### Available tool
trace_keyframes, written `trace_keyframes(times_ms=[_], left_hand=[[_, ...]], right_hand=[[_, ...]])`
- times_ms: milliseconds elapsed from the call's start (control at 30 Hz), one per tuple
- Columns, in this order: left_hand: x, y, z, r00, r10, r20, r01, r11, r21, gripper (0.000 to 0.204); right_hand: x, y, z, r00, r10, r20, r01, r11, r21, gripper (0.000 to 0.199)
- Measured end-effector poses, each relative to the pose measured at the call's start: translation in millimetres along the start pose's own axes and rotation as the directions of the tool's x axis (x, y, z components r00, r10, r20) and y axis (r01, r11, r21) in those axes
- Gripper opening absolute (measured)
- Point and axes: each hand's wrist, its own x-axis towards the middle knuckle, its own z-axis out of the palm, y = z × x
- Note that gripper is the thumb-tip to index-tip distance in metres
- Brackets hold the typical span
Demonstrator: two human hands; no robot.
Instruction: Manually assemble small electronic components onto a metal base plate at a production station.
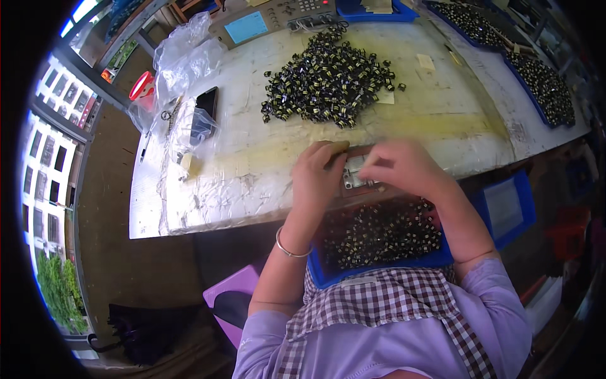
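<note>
My left hand (317, 175) rests at the near edge of the table, its fingers curled against the left side of a small metal fixture (353, 172) on a reddish-brown board. My right hand (406, 167) is over the right side of the fixture, slightly blurred, with thumb and fingers pinched together. Whatever either hand grips is too small or hidden to make out. Just beyond them lies a big heap of small black components (328, 79) with yellow bands, like little wound coils. More such parts fill a blue tray (322, 276) below the table edge, against my lap.
At the back stands a bench instrument (246, 28) with a pale blue screen. Plastic bags (183, 57), a red-and-white tub (142, 86) and a phone (207, 103) lie at the left. Filled blue trays (541, 88) line the right; a blue bin (525, 201) sits below.
</note>
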Motion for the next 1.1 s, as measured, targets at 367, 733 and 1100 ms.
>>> trace_keyframes(times_ms=[367,733,1100], left_hand=[[-5,-3,1,0.994,-0.105,0.036,0.110,0.976,-0.189,0.021],[-8,24,14,0.967,0.207,0.145,-0.226,0.965,0.130,0.017],[16,13,-1,0.993,-0.060,-0.105,0.076,0.984,0.158,0.013]], right_hand=[[31,24,29,0.851,-0.053,-0.523,-0.073,0.973,-0.219,0.016],[14,25,19,0.891,-0.063,-0.450,-0.055,0.968,-0.244,0.024],[-2,22,13,0.952,-0.232,-0.198,0.205,0.967,-0.150,0.012]])
